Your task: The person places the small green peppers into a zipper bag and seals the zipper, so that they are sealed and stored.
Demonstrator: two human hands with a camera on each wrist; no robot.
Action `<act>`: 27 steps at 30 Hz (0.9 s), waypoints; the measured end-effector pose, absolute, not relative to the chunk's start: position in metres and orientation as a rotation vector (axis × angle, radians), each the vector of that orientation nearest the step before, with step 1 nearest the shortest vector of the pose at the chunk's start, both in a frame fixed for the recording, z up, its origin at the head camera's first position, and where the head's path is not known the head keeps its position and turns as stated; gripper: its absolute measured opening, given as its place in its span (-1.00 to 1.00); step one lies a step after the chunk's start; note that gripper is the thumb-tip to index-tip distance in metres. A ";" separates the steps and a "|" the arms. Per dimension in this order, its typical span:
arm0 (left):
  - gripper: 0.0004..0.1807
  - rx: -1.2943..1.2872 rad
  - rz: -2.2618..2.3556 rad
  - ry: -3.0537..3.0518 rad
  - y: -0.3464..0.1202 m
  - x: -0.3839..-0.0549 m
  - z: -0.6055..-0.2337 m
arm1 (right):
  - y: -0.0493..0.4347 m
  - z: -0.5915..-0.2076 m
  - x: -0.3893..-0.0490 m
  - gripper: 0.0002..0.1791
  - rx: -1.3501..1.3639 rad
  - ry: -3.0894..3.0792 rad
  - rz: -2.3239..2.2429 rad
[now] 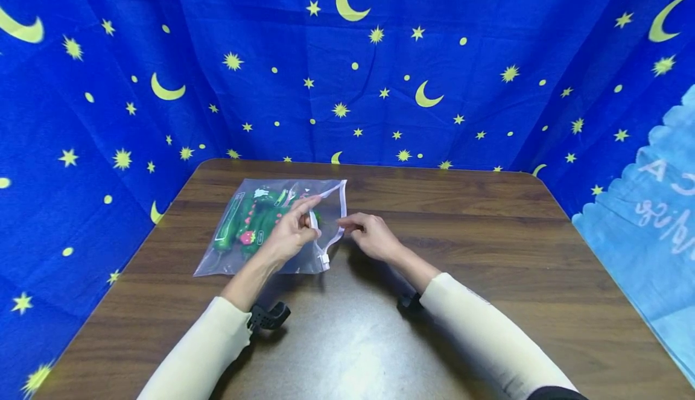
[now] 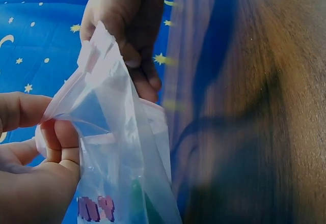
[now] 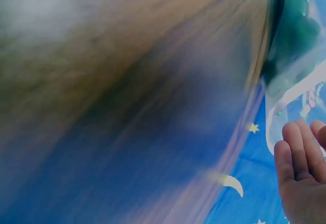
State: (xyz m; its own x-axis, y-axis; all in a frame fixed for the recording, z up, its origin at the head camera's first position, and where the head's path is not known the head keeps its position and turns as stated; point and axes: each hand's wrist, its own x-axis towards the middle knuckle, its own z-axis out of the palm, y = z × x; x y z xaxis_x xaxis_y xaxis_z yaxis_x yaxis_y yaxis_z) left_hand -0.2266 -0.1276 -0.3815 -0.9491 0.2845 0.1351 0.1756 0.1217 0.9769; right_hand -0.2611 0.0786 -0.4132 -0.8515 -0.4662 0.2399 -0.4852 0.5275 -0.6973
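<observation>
A clear slider zip bag (image 1: pixel 295 265) with printed pictures lies on the table, its mouth toward the right. Green things (image 1: pixel 234 234) show through its plastic; their kind is unclear. My left hand (image 1: pixel 285 237) pinches one lip of the mouth between thumb and fingers, also plain in the left wrist view. With thumb and fingertips, my right hand (image 1: pixel 373 238) holds the opposite lip, so the mouth gapes between them. The white slider (image 1: pixel 324 260) sits at the near corner of the mouth. In the right wrist view, only part of the right hand (image 3: pixel 305 170) shows.
The bag is on the left half of a brown wooden table (image 1: pixel 461 219). A blue curtain (image 1: pixel 271 104) with moons and stars hangs behind and at the sides. A light blue cloth (image 1: pixel 646 237) with white lettering hangs at the right edge.
</observation>
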 end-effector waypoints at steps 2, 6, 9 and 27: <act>-0.15 0.496 1.935 2.324 -0.127 -0.226 -0.382 | 0.084 -0.411 -0.258 -0.60 0.840 -2.707 1.260; -0.14 0.577 1.857 2.401 -0.124 -0.224 -0.383 | 0.095 -0.408 -0.251 -0.63 0.808 -2.686 1.257; -0.13 0.632 1.809 2.448 -0.122 -0.223 -0.385 | 0.102 -0.406 -0.247 -0.66 0.769 -2.686 1.267; -0.29 0.640 1.567 2.584 -0.126 -0.197 -0.388 | 0.107 -0.410 -0.226 -0.72 0.655 -2.766 1.306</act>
